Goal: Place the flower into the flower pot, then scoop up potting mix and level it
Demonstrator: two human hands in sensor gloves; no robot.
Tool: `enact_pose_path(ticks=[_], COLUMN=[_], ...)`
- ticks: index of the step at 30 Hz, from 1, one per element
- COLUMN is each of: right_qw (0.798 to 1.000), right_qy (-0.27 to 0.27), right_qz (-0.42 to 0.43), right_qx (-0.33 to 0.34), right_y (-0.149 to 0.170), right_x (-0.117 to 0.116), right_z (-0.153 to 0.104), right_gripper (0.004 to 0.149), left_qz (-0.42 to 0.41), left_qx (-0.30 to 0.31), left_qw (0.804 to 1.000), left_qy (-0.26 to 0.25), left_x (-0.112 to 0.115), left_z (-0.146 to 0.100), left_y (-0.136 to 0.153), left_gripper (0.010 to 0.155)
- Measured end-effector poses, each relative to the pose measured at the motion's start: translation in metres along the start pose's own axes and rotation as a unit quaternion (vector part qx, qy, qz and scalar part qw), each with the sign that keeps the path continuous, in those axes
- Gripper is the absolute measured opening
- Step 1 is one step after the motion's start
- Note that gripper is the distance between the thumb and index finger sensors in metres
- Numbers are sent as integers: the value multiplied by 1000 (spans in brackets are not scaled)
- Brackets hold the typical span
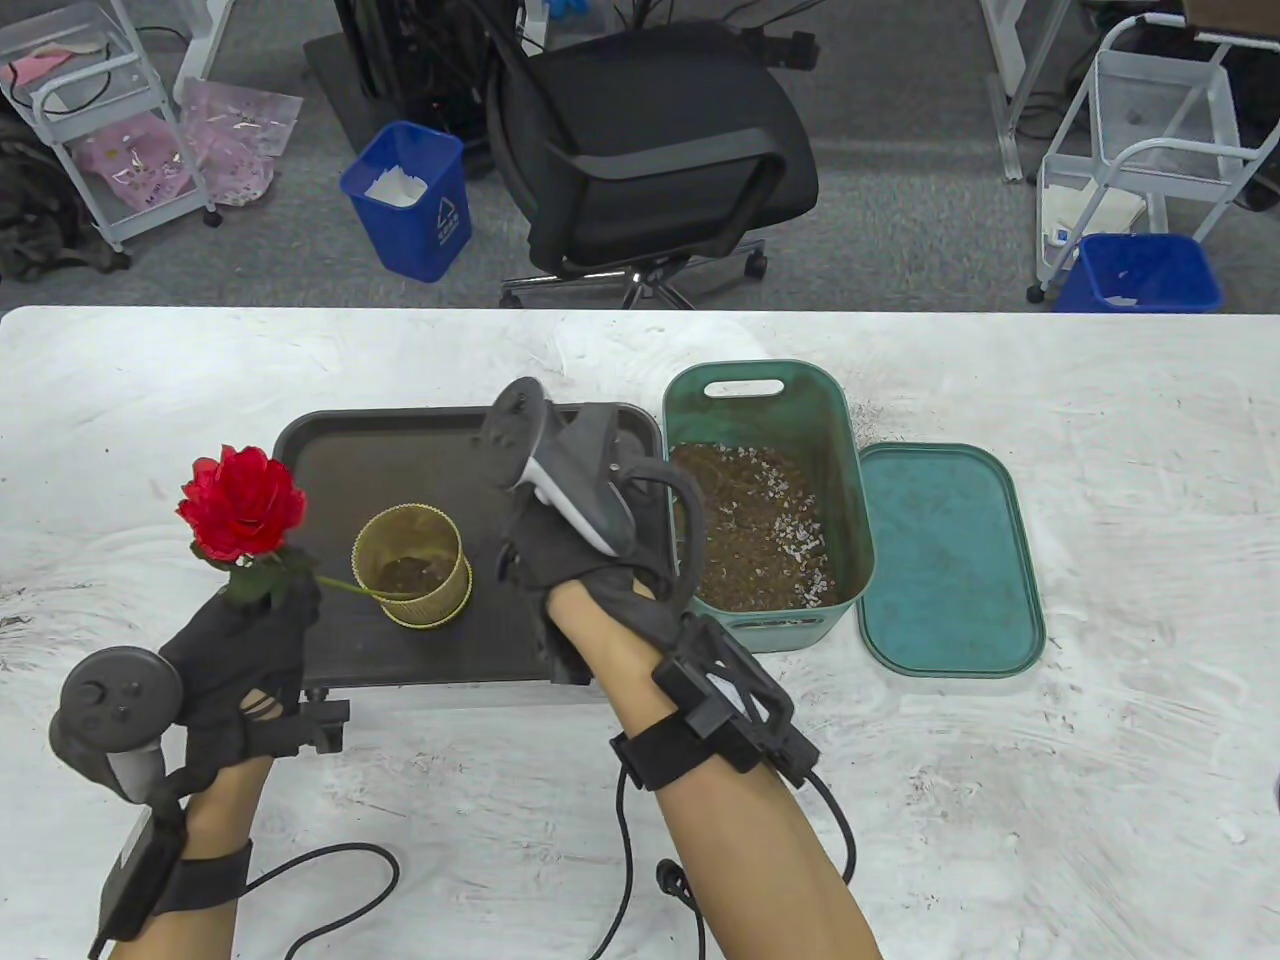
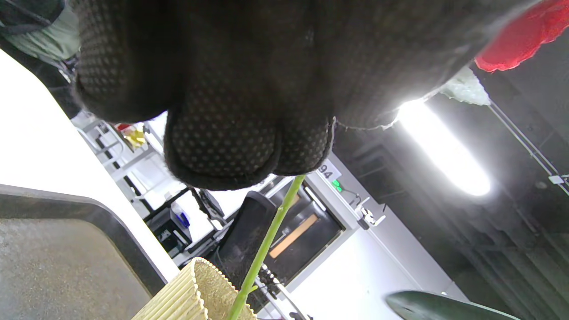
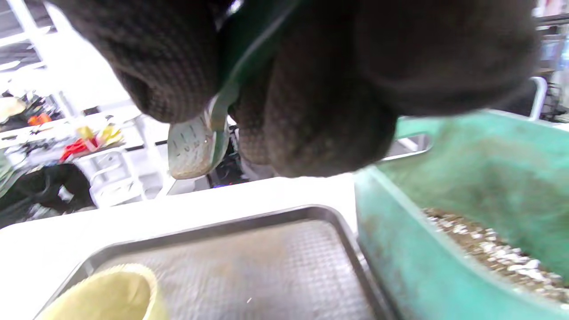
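Table view: left hand (image 1: 245, 640) pinching light, bendy rose (image 1: 243, 502) stem; right hand (image 1: 590, 540) gripping green scoop (image 3: 195, 149).

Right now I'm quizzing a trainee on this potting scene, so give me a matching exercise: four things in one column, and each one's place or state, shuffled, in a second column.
Things:
1. flower
2. flower pot
3. green bin
4. green lid

Places or states:
A. lies flat on the table, right of the bin
B. stands on the dark tray, a little soil inside
C. held in the left hand, stem end reaching into the pot
D. open, holds potting mix

Pairs: 1-C, 2-B, 3-D, 4-A
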State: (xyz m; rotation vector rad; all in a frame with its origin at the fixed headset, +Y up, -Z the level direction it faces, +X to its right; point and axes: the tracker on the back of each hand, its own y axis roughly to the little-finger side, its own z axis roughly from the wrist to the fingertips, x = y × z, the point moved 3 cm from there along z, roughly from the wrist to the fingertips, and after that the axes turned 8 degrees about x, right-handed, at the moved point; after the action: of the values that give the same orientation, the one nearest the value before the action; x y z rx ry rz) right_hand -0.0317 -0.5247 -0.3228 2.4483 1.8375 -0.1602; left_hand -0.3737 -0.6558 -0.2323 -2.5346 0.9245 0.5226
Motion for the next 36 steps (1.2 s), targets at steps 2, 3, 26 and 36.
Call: enact_pose_path(ticks=[2,3,26,36], right_qw=[999,999,943,954], right_qy=[11,18,-197,-210], right_qz=[19,27,-85,41], right_qx=[-25,-41,-255,-212], right_y=[24,38,186,189], right_x=[12,18,-58,-68], right_z=[0,-1,38,54], right_gripper=[51,51,51,51], left_qz=[1,2,25,24], left_qx=[1,2,26,26], left_qw=[1000,1000,999,999], left_qy=[0,0,4,3], left_x=[0,0,3,3], left_z=[0,0,-2,-2], left_y=[0,0,-8,-9], left_gripper=[43,43,43,43])
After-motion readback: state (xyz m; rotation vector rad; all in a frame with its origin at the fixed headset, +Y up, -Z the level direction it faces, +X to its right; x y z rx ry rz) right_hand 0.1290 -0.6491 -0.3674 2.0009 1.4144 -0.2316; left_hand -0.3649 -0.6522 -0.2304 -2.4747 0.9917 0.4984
